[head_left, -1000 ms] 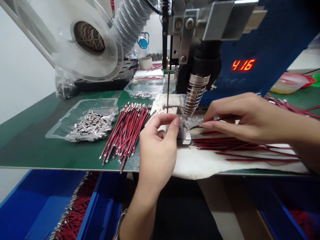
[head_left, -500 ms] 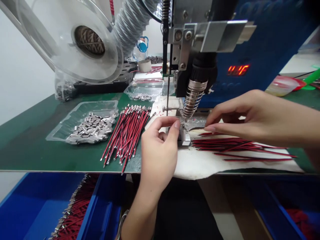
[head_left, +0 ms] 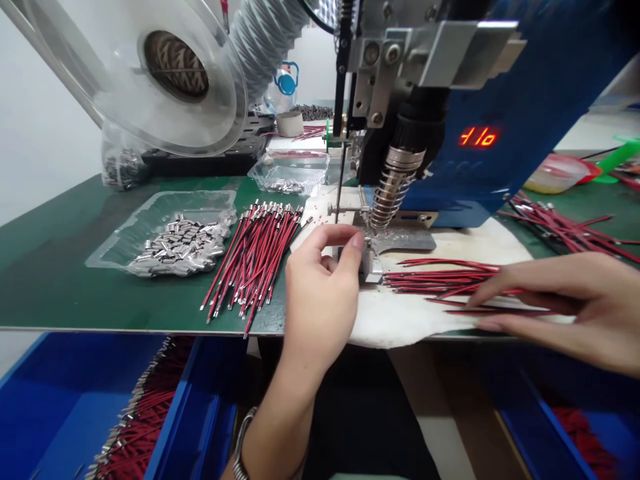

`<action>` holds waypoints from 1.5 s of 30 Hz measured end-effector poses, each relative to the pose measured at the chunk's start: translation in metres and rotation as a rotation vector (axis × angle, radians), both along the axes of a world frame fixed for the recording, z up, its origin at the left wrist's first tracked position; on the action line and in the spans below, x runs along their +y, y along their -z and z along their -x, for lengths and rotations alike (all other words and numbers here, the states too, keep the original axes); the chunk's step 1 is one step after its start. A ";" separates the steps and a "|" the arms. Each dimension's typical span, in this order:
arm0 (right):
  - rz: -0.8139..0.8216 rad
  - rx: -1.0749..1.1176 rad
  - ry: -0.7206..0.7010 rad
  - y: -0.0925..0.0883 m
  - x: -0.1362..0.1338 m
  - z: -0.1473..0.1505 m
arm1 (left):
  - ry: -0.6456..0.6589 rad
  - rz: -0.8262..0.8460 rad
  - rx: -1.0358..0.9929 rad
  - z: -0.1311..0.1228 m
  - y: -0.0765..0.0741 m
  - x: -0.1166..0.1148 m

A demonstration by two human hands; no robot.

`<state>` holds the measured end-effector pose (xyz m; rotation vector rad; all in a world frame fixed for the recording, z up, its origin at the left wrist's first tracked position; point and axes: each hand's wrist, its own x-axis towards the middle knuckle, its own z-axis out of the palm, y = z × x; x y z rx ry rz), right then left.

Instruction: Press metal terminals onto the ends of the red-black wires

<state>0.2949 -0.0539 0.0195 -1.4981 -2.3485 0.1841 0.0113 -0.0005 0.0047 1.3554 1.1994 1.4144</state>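
At the near edge of the green counter (head_left: 50,293), under the blue machine's coiled iron (head_left: 395,193), my view shows the two hands now working apart. The right hand (head_left: 565,307), which a second ago had its fingertips just beside the small metal block (head_left: 371,265) below the iron, has drawn back to the near right. It now lies flat on the loose red wires (head_left: 440,283) spread over the white pad (head_left: 400,323), with the fingers stretched out and released, closed on no single wire that I can see.

The left hand (head_left: 323,280) has stayed where it was, at the left side of the block. Its forefinger arches over to touch the block and the thumb is tucked beneath; whether that grip holds anything between them I cannot tell.

The red readout (head_left: 477,137) has changed too (it was 416, and the digits are now too smeared to read surely).

I judge from this that the work at the block has passed from both hands to the left alone, while the right has gone to the stock of bare wires.

Left of the hands lies a bundle of red wires with metal ends (head_left: 255,257). Farther left is a clear tray of metal sleeves (head_left: 175,243).
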 end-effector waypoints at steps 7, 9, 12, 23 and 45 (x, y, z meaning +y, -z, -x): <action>0.030 0.051 -0.045 0.017 -0.007 -0.021 | -0.010 -0.006 -0.008 0.000 0.000 0.000; 0.015 0.072 -0.052 0.021 -0.005 -0.024 | -0.013 -0.006 -0.008 0.000 0.001 0.000; 0.009 0.112 -0.079 0.022 -0.002 -0.022 | -0.013 -0.012 -0.004 0.000 0.001 0.000; 0.006 0.128 -0.040 0.015 0.006 0.002 | -0.007 -0.024 -0.014 0.000 0.001 -0.002; -0.131 0.040 0.031 0.017 0.008 -0.014 | -0.029 -0.042 0.024 0.001 0.002 -0.003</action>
